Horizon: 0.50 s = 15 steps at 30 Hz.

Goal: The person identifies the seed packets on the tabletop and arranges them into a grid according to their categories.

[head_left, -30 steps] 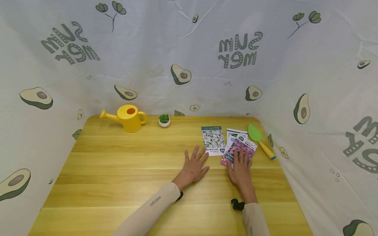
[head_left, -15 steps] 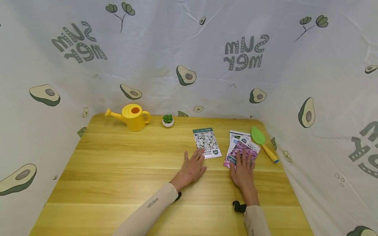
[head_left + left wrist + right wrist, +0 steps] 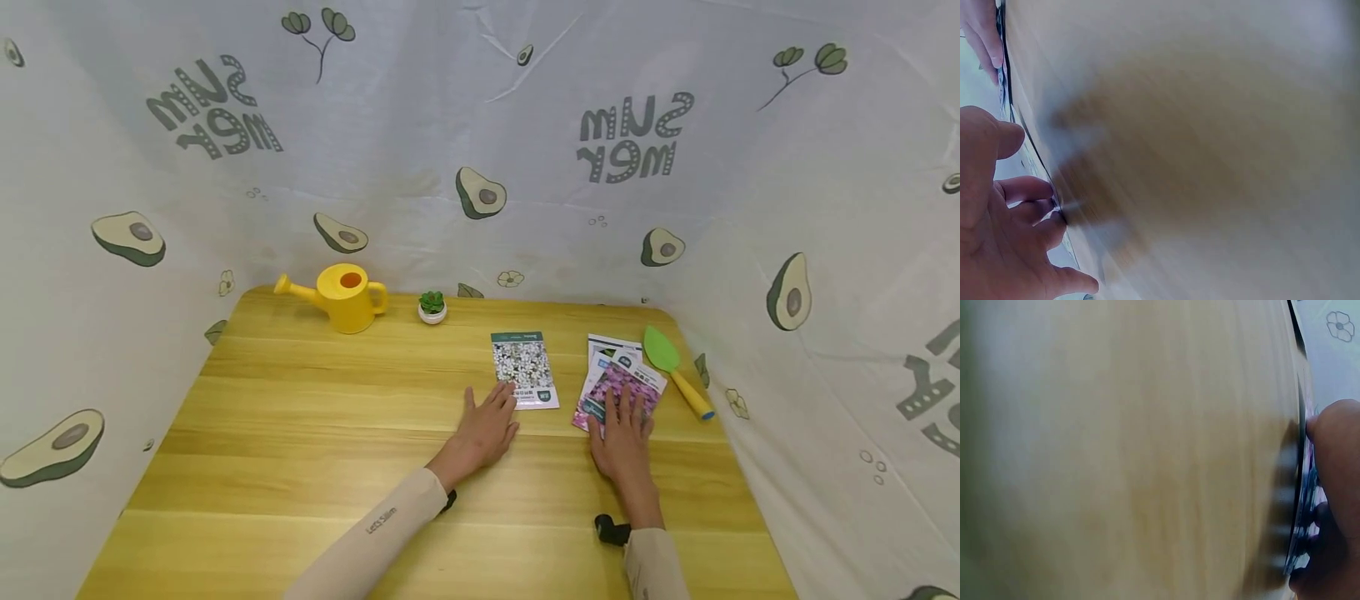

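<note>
My left hand (image 3: pixel 480 429) lies spread at the near edge of a seed packet with white flowers (image 3: pixel 522 365), its fingertips on the packet's lower left corner. In the left wrist view the fingers (image 3: pixel 1029 187) touch down at the packet's thin edge. My right hand (image 3: pixel 624 446) rests with fingers extended on a seed packet with pink flowers (image 3: pixel 633 385). That packet lies on top of a fanned stack. Parts of other packets (image 3: pixel 600 343) show behind it; the rest of them is covered.
A yellow watering can (image 3: pixel 348 304) stands at the back left, beside a small potted succulent (image 3: pixel 432 308). A toy trowel (image 3: pixel 675 367) with a green blade and yellow handle lies by the table's right edge. A printed cloth (image 3: pixel 405 192) hangs behind and around the table (image 3: pixel 285 467).
The white-flower packet has slid left, away from the stack, together with my left hand; it tilted midway and is straighter now. My right hand stays on the stack. The head view has shifted slightly.
</note>
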Available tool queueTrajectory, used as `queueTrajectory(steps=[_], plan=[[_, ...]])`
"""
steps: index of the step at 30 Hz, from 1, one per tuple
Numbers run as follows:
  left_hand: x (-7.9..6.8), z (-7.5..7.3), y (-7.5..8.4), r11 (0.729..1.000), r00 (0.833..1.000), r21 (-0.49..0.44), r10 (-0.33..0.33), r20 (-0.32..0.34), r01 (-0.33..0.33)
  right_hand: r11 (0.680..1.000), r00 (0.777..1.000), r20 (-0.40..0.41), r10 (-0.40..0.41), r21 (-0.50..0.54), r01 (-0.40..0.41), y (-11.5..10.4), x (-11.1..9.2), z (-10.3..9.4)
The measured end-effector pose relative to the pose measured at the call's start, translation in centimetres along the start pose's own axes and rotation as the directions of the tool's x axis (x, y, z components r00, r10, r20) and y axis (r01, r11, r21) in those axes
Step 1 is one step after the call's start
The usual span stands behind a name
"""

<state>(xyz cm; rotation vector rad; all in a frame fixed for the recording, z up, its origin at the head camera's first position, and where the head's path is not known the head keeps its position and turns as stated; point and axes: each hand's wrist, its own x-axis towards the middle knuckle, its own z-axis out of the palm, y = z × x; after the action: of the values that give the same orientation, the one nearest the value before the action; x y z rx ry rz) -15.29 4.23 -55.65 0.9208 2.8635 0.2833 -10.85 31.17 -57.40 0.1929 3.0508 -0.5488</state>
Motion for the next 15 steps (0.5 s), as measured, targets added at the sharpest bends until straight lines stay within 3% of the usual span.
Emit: queueTrajectory(steps=[15], plan=[[-1.3, -0.4, -0.9, 0.999, 1.000, -0.048, -0.021, 0.006, 0.021, 1.000, 1.000, -0.007, -0.011, 0.016, 0.011, 0.3, 0.0, 0.0]])
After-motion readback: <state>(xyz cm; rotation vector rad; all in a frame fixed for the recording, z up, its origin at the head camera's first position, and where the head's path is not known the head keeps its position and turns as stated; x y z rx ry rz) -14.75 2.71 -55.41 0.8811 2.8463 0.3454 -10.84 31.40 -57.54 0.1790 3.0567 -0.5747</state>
